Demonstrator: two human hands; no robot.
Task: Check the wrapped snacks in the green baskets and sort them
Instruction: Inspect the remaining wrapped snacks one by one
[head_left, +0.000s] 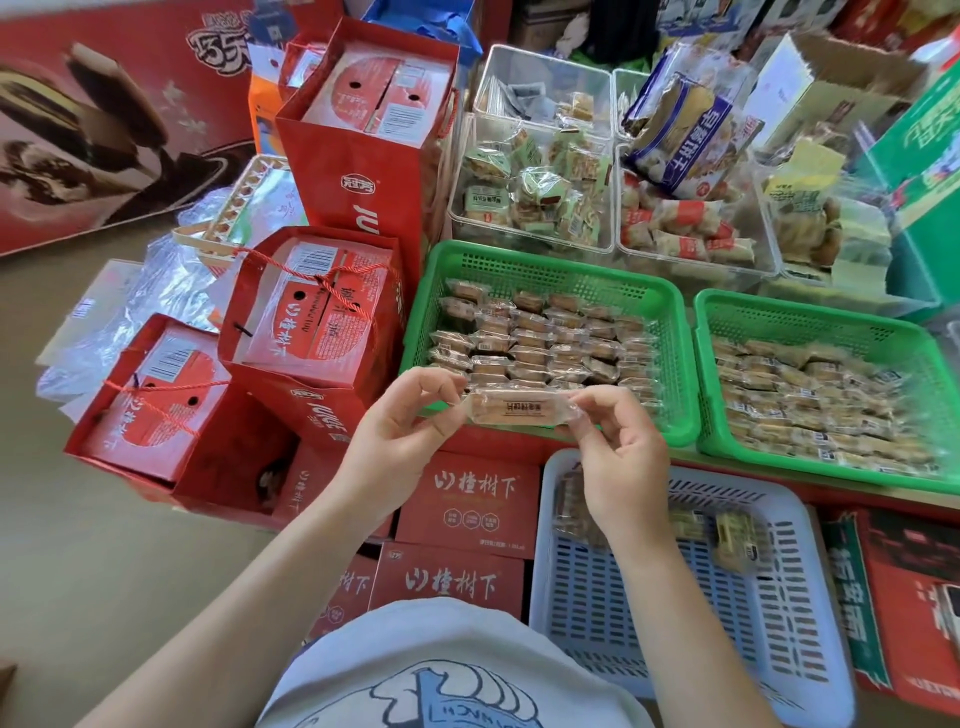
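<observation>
One wrapped snack (511, 408), a clear packet with a brown bar and dark lettering, is held level in front of the near rim of the left green basket (675, 364). My left hand (400, 431) pinches its left end and my right hand (618, 452) pinches its right end. That basket holds several rows of similar brown wrapped snacks (545, 338). The right green basket (717, 322) is filled with paler wrapped snacks (810, 400). Below my right hand sits a pale blue basket (675, 597) with a few wrapped snacks (732, 535) in it.
Red gift bags (322, 322) with boxes stand to the left of the green baskets. Red cartons (467, 499) lie below the left basket. Clear bins (530, 208) of other wrapped snacks line the back. A green box (924, 171) stands at the far right.
</observation>
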